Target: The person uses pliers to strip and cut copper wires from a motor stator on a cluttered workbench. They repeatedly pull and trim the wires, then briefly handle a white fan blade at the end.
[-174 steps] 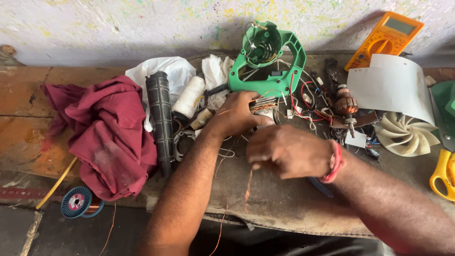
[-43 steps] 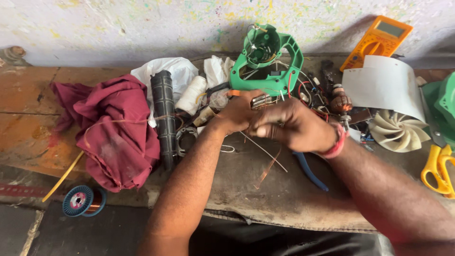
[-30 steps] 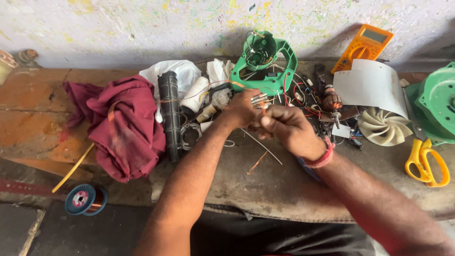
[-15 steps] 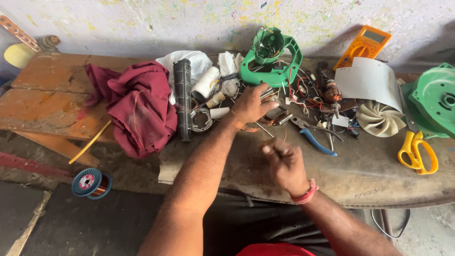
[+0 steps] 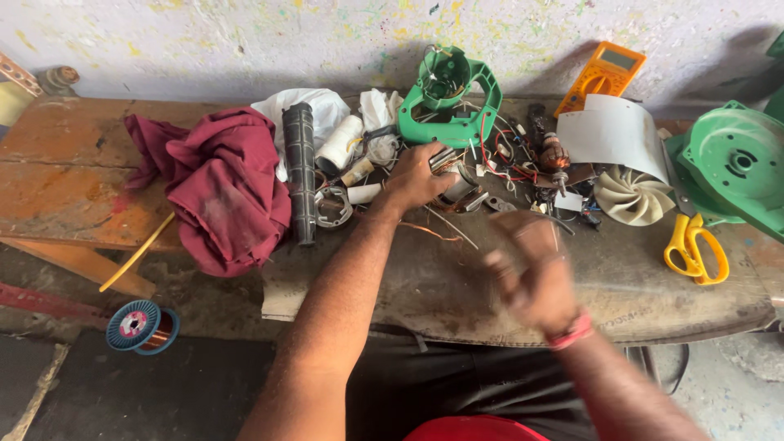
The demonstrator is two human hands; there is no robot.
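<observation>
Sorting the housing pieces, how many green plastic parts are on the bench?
2: green handle housing by the wall above the left hand; green round casing at far right. Clutter may hide more.

I see a dark red cloth (image 5: pixel 219 186) lying bunched up on the left of the wooden bench (image 5: pixel 57 171). Just beside it lies a black ribbed tube (image 5: pixel 300 170). A green plastic housing (image 5: pixel 451 102) sits at the back, near the wall. An orange meter (image 5: pixel 603 75) leans there too, with a white curved sheet (image 5: pixel 616 135) in front of it. A white fan wheel (image 5: pixel 633 196) lies below the sheet. Yellow scissors (image 5: pixel 694 249) rest on the right. A blue wire spool (image 5: pixel 137 327) sits on the floor.
</observation>
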